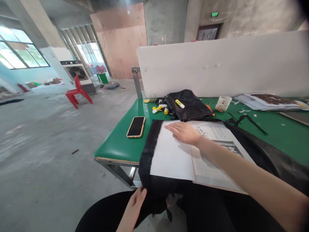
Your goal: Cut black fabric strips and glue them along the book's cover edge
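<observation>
- I have the right hand (184,132) flat on the blank page of the open book (172,158), palm down, fingers nearly together, gripping nothing.
- My left hand (135,203), nearer the body and lower, has thumb and fingers at the near corner of the black cloth (151,151); I judge it a light pinch, but cannot tell how firm.
- The book lies under the right hand and forearm, with cloth bordering it at the left and near sides.
- Progress, as I read it: partway. The book is laid open on the cloth; the corner at my left hand looks unsettled, and I cannot tell whether any border is stuck down.
- Beyond the right hand, one glue stick (180,103) lies on a folded black bundle (189,108).
- Left of the right hand sits a phone (135,127), apart from both hands.
</observation>
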Demonstrator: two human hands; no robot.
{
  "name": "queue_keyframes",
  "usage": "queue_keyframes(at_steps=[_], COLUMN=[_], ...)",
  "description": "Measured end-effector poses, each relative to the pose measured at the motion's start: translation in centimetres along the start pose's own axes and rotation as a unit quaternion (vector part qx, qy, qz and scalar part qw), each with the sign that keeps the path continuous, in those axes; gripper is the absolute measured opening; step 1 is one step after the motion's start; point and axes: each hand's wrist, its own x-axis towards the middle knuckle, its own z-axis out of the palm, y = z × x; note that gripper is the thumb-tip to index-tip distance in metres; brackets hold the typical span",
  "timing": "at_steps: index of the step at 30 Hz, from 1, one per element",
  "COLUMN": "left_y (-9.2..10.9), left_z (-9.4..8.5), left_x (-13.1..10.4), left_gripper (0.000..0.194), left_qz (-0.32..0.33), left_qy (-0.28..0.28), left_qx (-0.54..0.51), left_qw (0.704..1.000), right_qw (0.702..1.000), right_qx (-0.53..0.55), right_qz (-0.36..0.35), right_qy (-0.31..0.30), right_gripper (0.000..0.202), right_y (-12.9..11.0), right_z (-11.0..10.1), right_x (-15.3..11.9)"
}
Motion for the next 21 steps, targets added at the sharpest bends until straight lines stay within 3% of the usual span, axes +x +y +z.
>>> queue_keyframes(at_steps=[2, 4, 6, 8, 10, 12, 13, 15, 17, 18, 19, 20, 21], left_y=[-0.5, -1.3, -2.1, -2.6, -2.7, -2.3, -1.9, -1.1, -0.2, 0.2, 0.6, 1.0, 1.3], left_z=[-0.1, -0.1, 0.0, 0.2, 0.6, 0.8, 1.0, 1.2, 1.4, 1.4, 1.5, 1.5, 1.5], left_x=[0.4, 0.6, 0.7, 0.8, 0.7, 0.5, 0.2, -0.5, -1.4, -2.0, -2.6, -3.3, -3.9], left_gripper=[0.057, 0.055, 0.053, 0.049, 0.042, 0.035, 0.033, 0.033, 0.035, 0.037, 0.039, 0.042, 0.044], left_qz=[0.033, 0.071, 0.079, 0.081, 0.102, 0.137, 0.153, 0.170, 0.170, 0.165, 0.160, 0.155, 0.150], left_qy=[-0.059, -0.140, -0.178, -0.171, -0.144, -0.101, -0.077, -0.040, -0.012, 0.002, 0.016, 0.029, 0.041], left_qx=[0.008, 0.011, 0.030, 0.077, 0.145, 0.215, 0.244, 0.282, 0.298, 0.300, 0.297, 0.289, 0.275], left_qw=[0.998, 0.988, 0.980, 0.979, 0.974, 0.962, 0.955, 0.943, 0.939, 0.940, 0.941, 0.944, 0.949], right_qw=[0.997, 0.992, 0.976, 0.941, 0.875, 0.768, 0.694, 0.517, 0.302, 0.211, 0.139, 0.091, 0.067], right_qx=[0.016, 0.078, 0.166, 0.268, 0.368, 0.471, 0.523, 0.616, 0.680, 0.698, 0.708, 0.713, 0.714], right_qz=[-0.023, 0.013, 0.078, 0.192, 0.313, 0.430, 0.492, 0.594, 0.667, 0.682, 0.689, 0.691, 0.691], right_qy=[0.069, 0.103, 0.119, 0.080, 0.011, -0.055, -0.058, -0.006, 0.045, 0.057, 0.065, 0.075, 0.094], right_gripper=[0.041, 0.043, 0.045, 0.040, 0.029, 0.025, 0.029, 0.052, 0.050, 0.047, 0.046, 0.046, 0.047], right_y=[-3.1, -7.1, -11.5, -15.7, -19.5, -22.7, -24.1, -26.4, -28.0, -28.5, -28.8, -28.9, -28.8], right_z=[-3.4, -6.7, -8.8, -8.7, -6.3, -2.4, -0.3, 3.5, 6.1, 6.9, 7.4, 7.7, 7.8], right_x=[-0.8, -2.5, -4.9, -7.4, -9.5, -10.9, -11.3, -11.8, -12.0, -12.1, -12.3, -12.4, -12.5])
